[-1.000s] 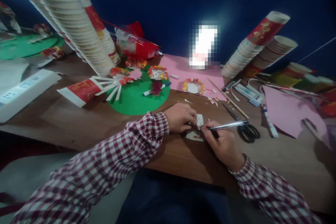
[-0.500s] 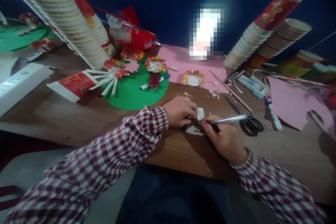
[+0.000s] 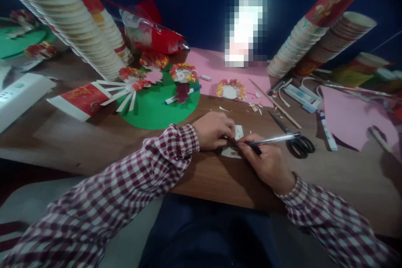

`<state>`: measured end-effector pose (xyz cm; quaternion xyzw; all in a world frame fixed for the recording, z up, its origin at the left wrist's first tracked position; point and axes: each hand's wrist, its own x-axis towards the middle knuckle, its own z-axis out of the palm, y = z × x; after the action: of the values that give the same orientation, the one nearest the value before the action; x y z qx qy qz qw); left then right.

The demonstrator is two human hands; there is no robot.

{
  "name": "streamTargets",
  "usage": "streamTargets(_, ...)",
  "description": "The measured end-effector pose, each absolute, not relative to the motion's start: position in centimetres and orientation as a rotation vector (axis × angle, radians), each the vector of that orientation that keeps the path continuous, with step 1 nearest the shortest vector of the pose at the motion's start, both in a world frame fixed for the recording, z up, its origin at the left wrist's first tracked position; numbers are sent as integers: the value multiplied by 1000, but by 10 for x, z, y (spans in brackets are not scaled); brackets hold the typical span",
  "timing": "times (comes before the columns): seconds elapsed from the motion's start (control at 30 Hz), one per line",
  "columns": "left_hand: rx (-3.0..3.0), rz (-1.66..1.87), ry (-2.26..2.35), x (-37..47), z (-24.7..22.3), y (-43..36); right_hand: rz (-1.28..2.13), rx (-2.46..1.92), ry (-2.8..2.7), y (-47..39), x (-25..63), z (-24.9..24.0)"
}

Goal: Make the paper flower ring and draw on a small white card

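Observation:
My left hand (image 3: 215, 131) rests on the brown table with its fingers curled and closed over a small dark piece I cannot make out. Under the fingertips lies a small pale piece of paper (image 3: 231, 153) with brown marks, partly hidden by both hands. My right hand (image 3: 269, 163) is closed around a pen (image 3: 276, 138), whose clear barrel points up and to the right. Its thumb and fingertips meet the left fingertips over the paper. Just beyond the right hand lie black-handled scissors (image 3: 300, 146).
Stacks of paper cups (image 3: 91, 21) tower at the left and right (image 3: 323, 16). A green disc (image 3: 153, 113) carries paper figures and a marker. Pink sheets (image 3: 354, 121), a cut cup (image 3: 82, 99), a wooden stick (image 3: 278, 106), a ring of red and yellow paper (image 3: 230, 89) and scraps surround the hands.
The view has shifted slightly, so the table items sit a little higher and further left. Both hands stay together over the paper, the pen still in the right hand.

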<state>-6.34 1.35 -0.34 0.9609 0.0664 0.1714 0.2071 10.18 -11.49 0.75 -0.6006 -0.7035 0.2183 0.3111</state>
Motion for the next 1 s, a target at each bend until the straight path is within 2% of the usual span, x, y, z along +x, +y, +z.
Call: streamTargets(1.0,2656,476,173,-63,-5,15,526,-1565,-1866,-114,101,11)
